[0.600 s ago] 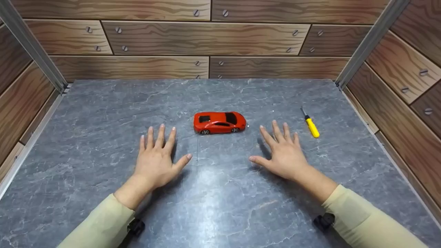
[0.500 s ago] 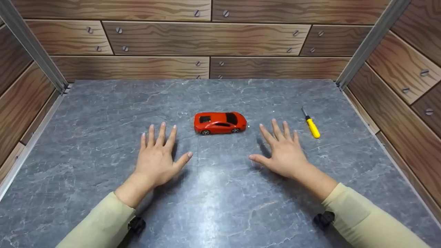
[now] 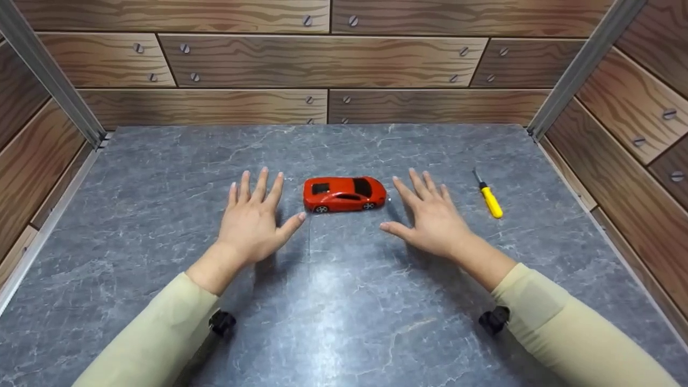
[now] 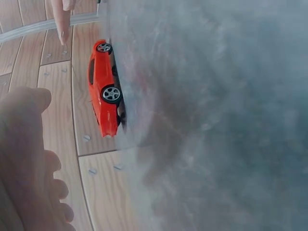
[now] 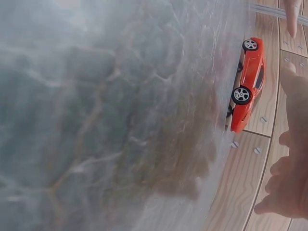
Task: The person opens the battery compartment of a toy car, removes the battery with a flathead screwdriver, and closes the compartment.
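A red toy car (image 3: pixel 344 194) stands on its wheels in the middle of the grey marbled table (image 3: pixel 344 301); it also shows in the left wrist view (image 4: pixel 103 89) and the right wrist view (image 5: pixel 246 84). My left hand (image 3: pixel 257 215) hovers just left of the car, palm down, fingers straight and spread. My right hand (image 3: pixel 424 212) hovers just right of the car in the same flat pose. Neither hand touches the car. Both arms wear pale yellow sleeves.
A small screwdriver (image 3: pixel 488 196) with a yellow handle lies to the right of my right hand. Wood-patterned walls (image 3: pixel 322 59) with metal corner posts close in the table at the back and both sides.
Both hands have moved forward from the near part of the table and now flank the red car. The car and the screwdriver have not moved.
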Demonstrator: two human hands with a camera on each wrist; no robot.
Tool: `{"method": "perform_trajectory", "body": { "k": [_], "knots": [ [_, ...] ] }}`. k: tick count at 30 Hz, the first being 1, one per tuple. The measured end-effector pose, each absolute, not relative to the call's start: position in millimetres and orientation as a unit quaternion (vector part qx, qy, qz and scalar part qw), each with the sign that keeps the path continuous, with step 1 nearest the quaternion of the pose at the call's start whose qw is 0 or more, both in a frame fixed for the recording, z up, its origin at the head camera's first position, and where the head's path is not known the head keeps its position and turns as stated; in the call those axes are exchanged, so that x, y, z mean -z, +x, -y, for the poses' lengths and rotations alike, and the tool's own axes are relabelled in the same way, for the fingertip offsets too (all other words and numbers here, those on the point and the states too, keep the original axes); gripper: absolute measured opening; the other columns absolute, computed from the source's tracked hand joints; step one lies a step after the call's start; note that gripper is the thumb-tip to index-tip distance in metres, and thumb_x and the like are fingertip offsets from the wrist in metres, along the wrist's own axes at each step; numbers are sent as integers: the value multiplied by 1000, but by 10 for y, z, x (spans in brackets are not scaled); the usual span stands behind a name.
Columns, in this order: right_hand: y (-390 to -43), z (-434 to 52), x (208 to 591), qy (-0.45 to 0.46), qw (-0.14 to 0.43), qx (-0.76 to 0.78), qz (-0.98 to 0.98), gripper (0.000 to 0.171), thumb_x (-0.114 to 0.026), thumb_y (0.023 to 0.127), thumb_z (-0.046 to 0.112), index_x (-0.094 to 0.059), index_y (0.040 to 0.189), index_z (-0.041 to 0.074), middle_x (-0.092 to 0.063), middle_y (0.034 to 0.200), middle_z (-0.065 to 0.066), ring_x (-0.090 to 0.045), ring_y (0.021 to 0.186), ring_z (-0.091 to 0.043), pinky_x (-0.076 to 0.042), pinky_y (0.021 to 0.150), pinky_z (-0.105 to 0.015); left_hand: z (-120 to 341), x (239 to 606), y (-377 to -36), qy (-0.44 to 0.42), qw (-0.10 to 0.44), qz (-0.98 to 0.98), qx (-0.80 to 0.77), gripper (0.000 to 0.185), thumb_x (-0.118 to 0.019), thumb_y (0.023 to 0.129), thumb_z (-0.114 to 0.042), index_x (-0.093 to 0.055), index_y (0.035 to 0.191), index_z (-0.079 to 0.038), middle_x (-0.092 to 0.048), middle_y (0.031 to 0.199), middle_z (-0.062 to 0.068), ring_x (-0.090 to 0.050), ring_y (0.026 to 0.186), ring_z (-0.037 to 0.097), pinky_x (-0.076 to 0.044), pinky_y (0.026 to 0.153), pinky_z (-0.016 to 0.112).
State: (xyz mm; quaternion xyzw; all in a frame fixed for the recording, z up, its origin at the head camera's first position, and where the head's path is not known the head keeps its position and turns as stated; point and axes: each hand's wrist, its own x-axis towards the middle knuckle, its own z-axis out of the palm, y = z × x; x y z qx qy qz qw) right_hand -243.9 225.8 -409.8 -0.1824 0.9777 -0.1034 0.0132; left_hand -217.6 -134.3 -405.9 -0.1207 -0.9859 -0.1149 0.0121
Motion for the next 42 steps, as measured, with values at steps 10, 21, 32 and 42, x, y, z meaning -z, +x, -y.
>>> {"method": "perform_trajectory", "body": {
  "k": [10,21,32,42],
  "knots": [
    [-2631,-2140,4160,-226,16,120,-967,100,-58,95,78,-23,171,22,-10,177,-15,-9,162,-41,-12,126,-69,1218,4045,-2363,-133,-2,983,123,97,-31,101,-80,-12,171,-16,-6,176,16,0,159,49,-2,128,63],
    [-2751,-2056,4233,-248,34,133,-959,99,-60,96,74,-24,171,21,-12,177,-12,-10,162,-37,-12,127,-65,1009,4101,-2472,-150,-24,978,142,95,-37,101,-78,-18,171,-16,-12,176,14,-4,160,47,-3,129,62],
    [-2774,-1994,4294,-251,60,123,-958,97,-59,97,73,-20,171,24,-13,177,-10,-11,162,-36,-13,127,-65,937,4240,-2543,-157,-47,976,142,94,-38,101,-78,-21,171,-18,-14,176,10,-5,160,46,-1,130,58],
    [-2766,-1969,4305,-248,82,122,-958,98,-59,97,73,-20,171,23,-15,177,-9,-15,161,-37,-16,127,-65,946,4327,-2585,-164,-57,975,139,93,-36,101,-79,-23,170,-18,-17,176,10,-9,161,45,-5,131,54]
  ]
}}
